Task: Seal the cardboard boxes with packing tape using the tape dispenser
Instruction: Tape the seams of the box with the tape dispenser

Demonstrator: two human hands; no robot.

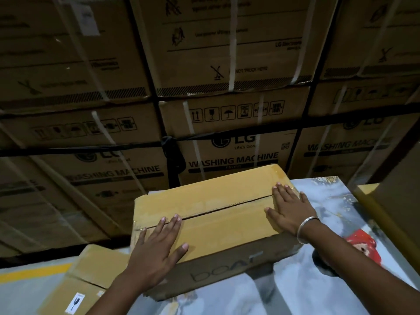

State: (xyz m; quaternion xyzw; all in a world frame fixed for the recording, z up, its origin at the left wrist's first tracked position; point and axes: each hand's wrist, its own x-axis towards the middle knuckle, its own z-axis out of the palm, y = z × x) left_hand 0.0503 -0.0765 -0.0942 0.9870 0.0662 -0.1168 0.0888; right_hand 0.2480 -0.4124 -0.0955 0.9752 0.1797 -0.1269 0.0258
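A yellow-brown cardboard box (218, 208) lies on a marbled grey table (318, 287), its two top flaps folded shut with an open seam running across the middle. My left hand (159, 246) presses flat on the near-left end of the seam, fingers straight. My right hand (289, 206) lies flat on the right end of the seam, a metal bangle on its wrist. A red tape dispenser (363, 245) sits on the table to the right, partly hidden behind my right forearm.
A second cardboard box (91, 280) with a fragile sticker stands low at the left. Another box (395, 201) rises at the right edge. A wall of strapped washing machine cartons (227, 123) fills the background. A yellow line (34, 271) marks the floor.
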